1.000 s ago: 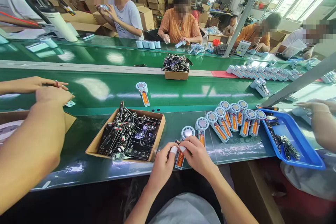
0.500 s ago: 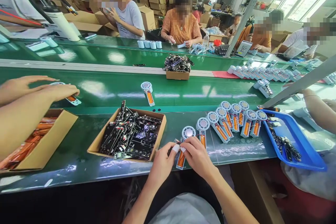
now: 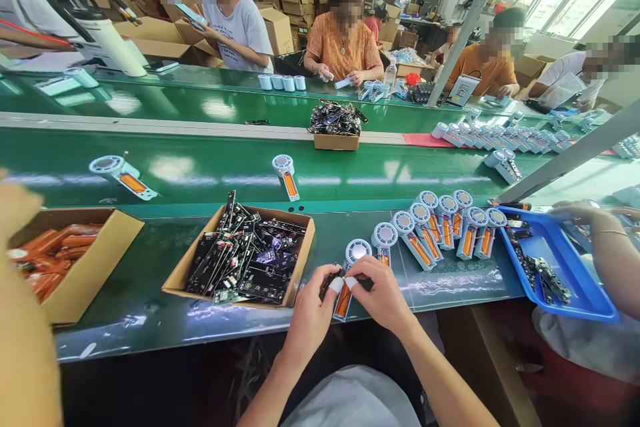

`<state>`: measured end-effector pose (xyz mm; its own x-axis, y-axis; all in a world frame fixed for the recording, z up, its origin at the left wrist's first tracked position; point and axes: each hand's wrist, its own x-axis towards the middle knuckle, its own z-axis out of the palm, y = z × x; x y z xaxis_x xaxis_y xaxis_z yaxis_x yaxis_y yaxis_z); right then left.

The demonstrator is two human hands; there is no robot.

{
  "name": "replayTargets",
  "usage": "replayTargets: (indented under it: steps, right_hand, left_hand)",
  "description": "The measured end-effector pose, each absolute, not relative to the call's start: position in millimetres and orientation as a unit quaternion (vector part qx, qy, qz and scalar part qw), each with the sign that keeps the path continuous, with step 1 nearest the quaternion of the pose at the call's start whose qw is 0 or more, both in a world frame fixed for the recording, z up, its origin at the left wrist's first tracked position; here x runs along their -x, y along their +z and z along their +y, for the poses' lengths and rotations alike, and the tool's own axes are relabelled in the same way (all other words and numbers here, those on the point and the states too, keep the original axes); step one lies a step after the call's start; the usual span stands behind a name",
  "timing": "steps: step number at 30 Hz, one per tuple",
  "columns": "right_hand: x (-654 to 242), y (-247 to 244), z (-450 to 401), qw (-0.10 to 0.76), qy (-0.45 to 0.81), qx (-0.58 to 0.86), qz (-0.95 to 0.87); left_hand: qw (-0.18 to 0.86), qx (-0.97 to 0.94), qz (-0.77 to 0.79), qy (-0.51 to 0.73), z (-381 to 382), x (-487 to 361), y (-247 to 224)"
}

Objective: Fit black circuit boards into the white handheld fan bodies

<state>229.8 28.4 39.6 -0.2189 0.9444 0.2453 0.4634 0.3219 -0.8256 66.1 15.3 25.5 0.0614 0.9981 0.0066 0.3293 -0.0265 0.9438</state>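
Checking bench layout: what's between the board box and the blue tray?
Head view, from the board box: left hand and right hand at one unit, then a cluster of similar units beside the blue tray.

Just beyond our left grip (image 3: pixel 311 300) and right grip (image 3: pixel 379 287), we see a round-headed housing (image 3: pixel 358 251) of smooth, pale blue plastic, its orange insert (image 3: pixel 343 303) slightly shiny. White thumb covers (image 3: pixel 337 285) on our grip look matt. Left of the grip, glossy black circuit boards (image 3: pixel 250 253) fill a carton (image 3: pixel 303 263) of matt brown cardboard. Right of the grip, we have a tray (image 3: pixel 583 280) of smooth, shiny blue plastic. Around the grip our bench (image 3: pixel 450 283) is slick, glossy green; nearer us lies matt grey cloth (image 3: pixel 350 400), softly creased.
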Motion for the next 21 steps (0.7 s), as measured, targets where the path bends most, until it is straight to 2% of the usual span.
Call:
replayTargets:
  steps: [6, 12, 18, 21]
  right_hand:
    - [-221, 29, 31, 0.388, 0.186, 0.521, -0.738]
    - [-216, 30, 27, 0.356, 0.118, 0.510, -0.774]
    - [-213, 31, 26, 0.418, 0.210, 0.518, -0.716]
    - [-214, 33, 26, 0.426, 0.219, 0.520, -0.708]
  left_hand:
    - [0.432, -0.574, 0.570, 0.398, 10, -67, 20]
    - [0.367, -0.598, 0.576, 0.420, 7, -66, 20]
    - [0.515, -0.484, 0.561, 0.431, 9, -70, 21]
    - [0.555, -0.443, 0.544, 0.447, 11, -70, 22]
